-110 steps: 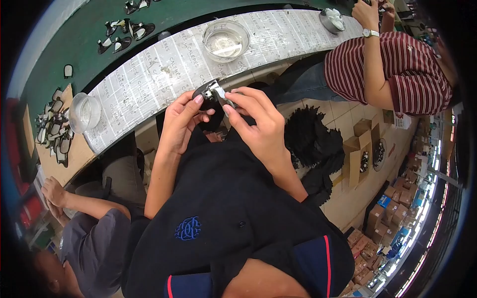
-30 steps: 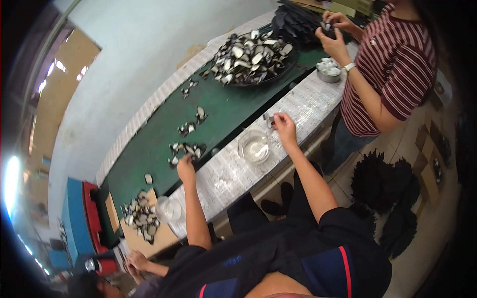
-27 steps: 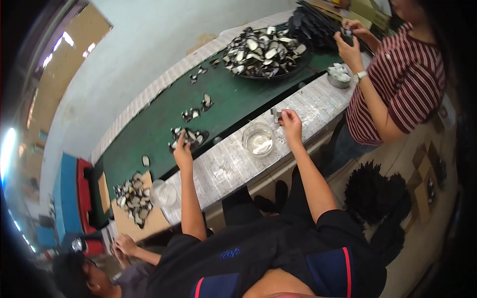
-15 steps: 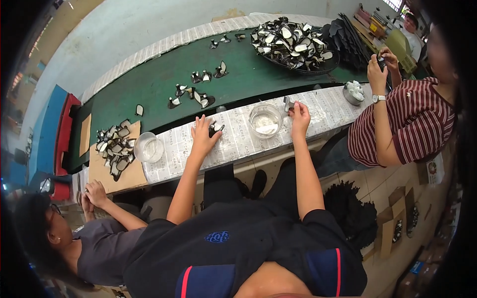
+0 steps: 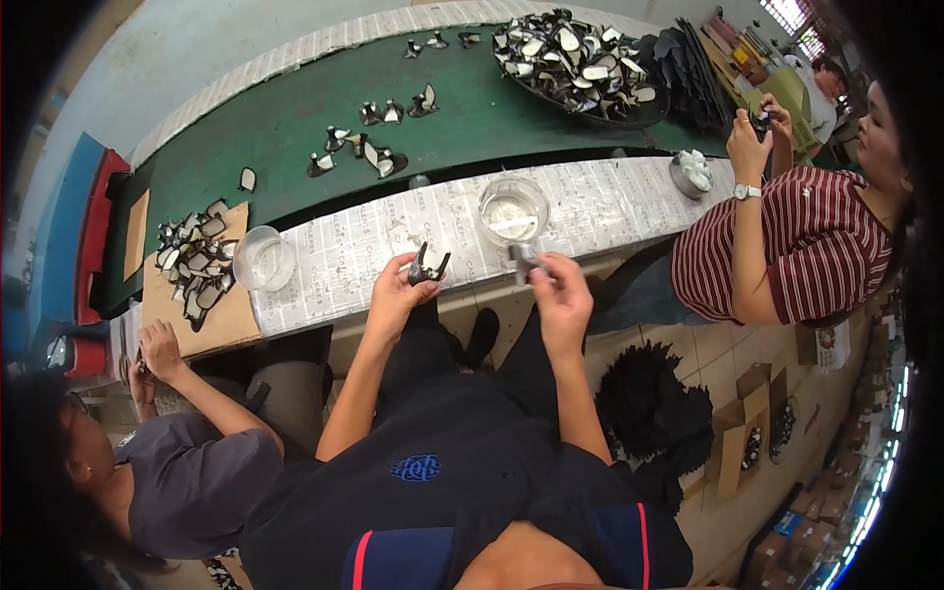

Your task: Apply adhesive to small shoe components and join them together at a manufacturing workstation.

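Note:
My left hand (image 5: 393,297) is closed around a small black curved piece with a white patch (image 5: 429,264). Two dark points of the piece stick up above my fingers, just over the bench's near edge. In my right hand (image 5: 564,307) is a small grey, flat-looking object (image 5: 524,262), blurred, so its kind cannot be made out. It is held between thumb and fingers, to the right of the black piece and apart from it. Just beyond it stands a clear round bowl (image 5: 513,211) with something whitish inside.
Another clear bowl (image 5: 265,260) stands left, beside similar pieces piled on cardboard (image 5: 221,332). More lie on the green belt (image 5: 275,128), and many fill a dark basin (image 5: 580,106). One co-worker sits at left; another in a striped shirt (image 5: 777,246) works at right near a metal bowl (image 5: 690,177).
My left hand has lifted the black-and-white piece off the bench and drawn it closer. My right hand has come back from beside the clear bowl toward my left, carrying the grey object.

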Demonstrator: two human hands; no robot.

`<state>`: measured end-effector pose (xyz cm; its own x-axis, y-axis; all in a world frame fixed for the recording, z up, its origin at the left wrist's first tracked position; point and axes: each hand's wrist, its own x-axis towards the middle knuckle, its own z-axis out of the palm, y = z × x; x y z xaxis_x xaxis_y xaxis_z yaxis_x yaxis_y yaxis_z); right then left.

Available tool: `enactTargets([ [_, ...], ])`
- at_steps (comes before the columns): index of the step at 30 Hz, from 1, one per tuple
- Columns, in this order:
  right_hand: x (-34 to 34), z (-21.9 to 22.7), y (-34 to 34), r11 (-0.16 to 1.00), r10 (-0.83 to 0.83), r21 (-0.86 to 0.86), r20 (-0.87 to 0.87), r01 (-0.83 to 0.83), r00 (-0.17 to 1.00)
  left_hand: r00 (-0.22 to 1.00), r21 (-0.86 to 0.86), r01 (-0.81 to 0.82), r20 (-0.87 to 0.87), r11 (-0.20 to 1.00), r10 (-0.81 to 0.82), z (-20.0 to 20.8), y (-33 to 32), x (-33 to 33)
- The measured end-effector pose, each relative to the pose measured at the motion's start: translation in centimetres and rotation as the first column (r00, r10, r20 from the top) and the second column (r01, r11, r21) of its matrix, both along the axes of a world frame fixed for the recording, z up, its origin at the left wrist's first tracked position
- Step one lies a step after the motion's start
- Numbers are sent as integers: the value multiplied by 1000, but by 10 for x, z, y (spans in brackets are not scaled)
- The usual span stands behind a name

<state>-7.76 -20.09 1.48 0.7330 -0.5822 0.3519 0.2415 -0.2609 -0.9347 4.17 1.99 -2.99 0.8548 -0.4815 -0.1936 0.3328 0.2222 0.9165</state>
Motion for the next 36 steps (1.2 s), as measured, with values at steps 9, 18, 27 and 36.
enactTargets([
  [9, 0, 34, 39, 819, 166, -556, -7, -141, 986, 981, -88, 144, -116, 986, -154, 12, 4, -17],
  [18, -6, 26, 44, 732, 204, -664, 0, -153, 979, 974, -198, 136, -153, 971, -168, 16, -2, -22],
  [27, -10, 21, 45, 691, 183, -710, -7, -134, 983, 959, -154, 263, -61, 952, -275, 26, -4, -21],
  [36, -12, 21, 47, 730, 172, -667, -31, -149, 985, 953, -126, 278, -85, 952, -290, 19, -4, -20],
])
